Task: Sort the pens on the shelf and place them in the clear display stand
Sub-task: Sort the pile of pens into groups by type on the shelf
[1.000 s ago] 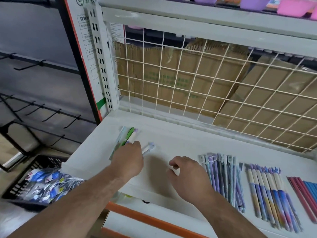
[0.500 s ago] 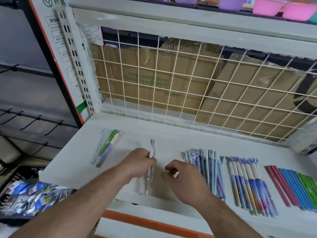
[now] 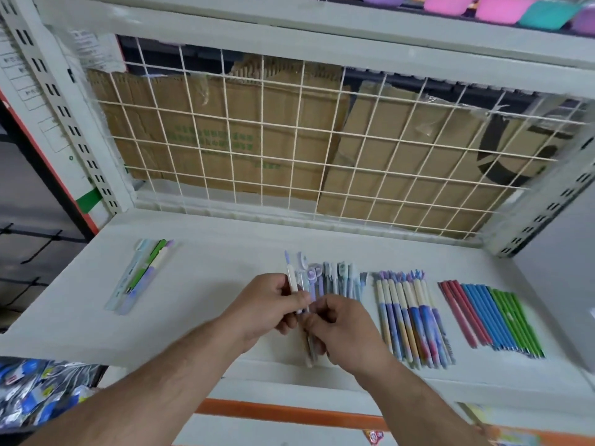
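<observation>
The left hand [image 3: 270, 305] is gripping a white pen [image 3: 292, 278], fingers curled round the barrel and cap pointing to 12 o'clock. The right hand [image 3: 346, 333] is pinching it lower down. It is probably best kept parallel to the pale blue pen row [image 3: 341, 278], lying at 1 o'clock on the shelf [image 3: 209, 284], and laid at that row's 9 o'clock edge. No display stand is showing.

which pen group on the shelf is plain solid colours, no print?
The far-right group: solid red, blue and green barrels, laid side by side. Everything to its left is pastel or patterned.
</observation>
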Available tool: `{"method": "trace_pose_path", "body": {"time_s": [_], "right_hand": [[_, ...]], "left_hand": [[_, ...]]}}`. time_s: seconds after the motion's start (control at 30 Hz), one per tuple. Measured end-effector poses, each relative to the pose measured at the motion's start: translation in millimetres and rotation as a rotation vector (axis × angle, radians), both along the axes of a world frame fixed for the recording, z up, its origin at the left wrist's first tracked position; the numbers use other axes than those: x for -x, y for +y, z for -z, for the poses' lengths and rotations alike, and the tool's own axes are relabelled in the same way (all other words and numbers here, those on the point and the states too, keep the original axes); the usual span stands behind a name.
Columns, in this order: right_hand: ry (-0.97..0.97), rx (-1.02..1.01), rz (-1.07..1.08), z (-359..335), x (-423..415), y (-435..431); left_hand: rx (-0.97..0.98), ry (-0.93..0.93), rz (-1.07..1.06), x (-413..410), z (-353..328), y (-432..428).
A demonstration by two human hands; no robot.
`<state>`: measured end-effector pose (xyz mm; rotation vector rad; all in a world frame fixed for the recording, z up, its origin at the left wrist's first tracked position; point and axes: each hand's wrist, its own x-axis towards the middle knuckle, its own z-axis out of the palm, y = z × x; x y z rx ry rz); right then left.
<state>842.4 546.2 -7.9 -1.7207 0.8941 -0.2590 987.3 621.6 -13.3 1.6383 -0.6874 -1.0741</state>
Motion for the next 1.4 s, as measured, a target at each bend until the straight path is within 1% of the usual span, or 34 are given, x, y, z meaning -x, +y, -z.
{"method": "trace_pose_path", "body": {"time_s": [0.2, 0.4, 0.7, 0.8, 0.93, 1.03, 1.23, 1.3, 1.4], "right_hand": [[0.058, 0.038, 0.132, 5, 20, -18], [0.146, 0.226, 0.175, 11, 31, -32], [0.139, 0.185, 0.147, 11, 14, -34], [0.128, 0.21, 0.15, 13, 11, -31], [0.084, 0.2, 0.068, 10, 16, -22], [0.105, 0.225, 0.018, 7, 23, -17], [0.142, 0.286, 0.058, 2, 47, -24], [0.143, 0.315, 0.075, 2, 55, -27], [0.115, 0.301, 0.112, 2, 66, -32]], "left_hand": [[-0.056, -0.003, -0.035, 10, 4, -13], [-0.057, 0.001, -0.024, 21, 7, -23], [-0.129, -0.082, -0.024, 19, 12, -19], [-0.135, -0.091, -0.029, 17, 14, -16], [-0.117, -0.076, -0.022, 19, 12, -17], [-0.094, -0.04, -0.005, 25, 8, -23], [-0.072, -0.04, 0.061, 46, 4, -41], [-0.064, -0.087, 0.089, 54, 2, -47], [-0.061, -0.165, 0.134, 64, -2, -53]]}}
